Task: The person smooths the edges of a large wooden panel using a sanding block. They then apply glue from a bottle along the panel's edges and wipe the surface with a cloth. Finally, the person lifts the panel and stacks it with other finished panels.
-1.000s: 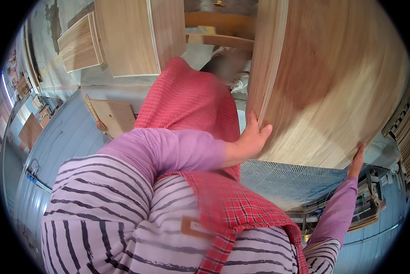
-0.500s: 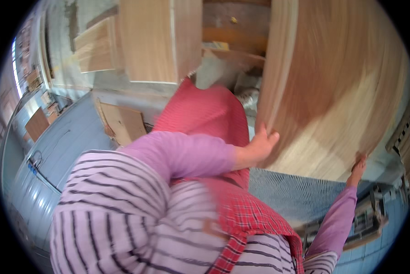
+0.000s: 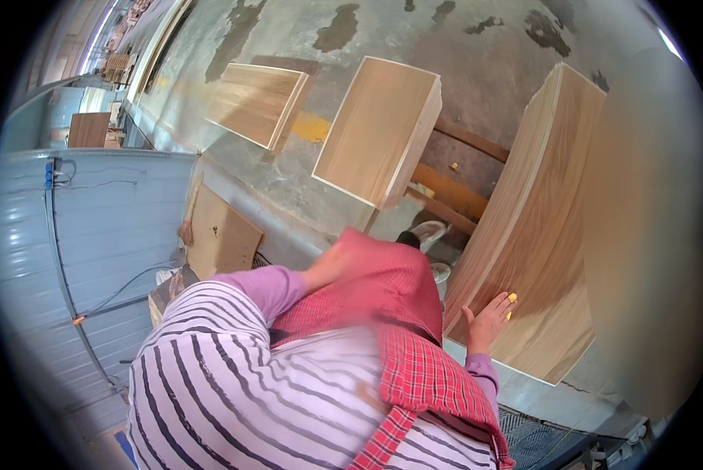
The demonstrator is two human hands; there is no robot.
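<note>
A tall stack of long wood-grain panels (image 3: 555,227) stands to my right. My right hand (image 3: 489,317) lies on its near end with fingers spread, yellow coverings on some fingertips. My left hand (image 3: 329,268) is by the front of my red checked apron (image 3: 367,290); motion smears it and its fingers cannot be made out. Ahead of me is a shorter stack of wood-grain panels (image 3: 379,133). Farther left sits another low stack (image 3: 257,102).
Reddish-brown rails (image 3: 469,141) run between the middle and right stacks, close to my shoe (image 3: 428,231). A brown board (image 3: 218,227) leans at the left, near a blue corrugated metal wall (image 3: 124,274). A large blurred brown-grey shape (image 3: 641,235) fills the right side.
My left hand has left the panel edge and moved left to my apron. My right hand has come from the panel's far right corner onto the stack's near end. The view has shifted.
</note>
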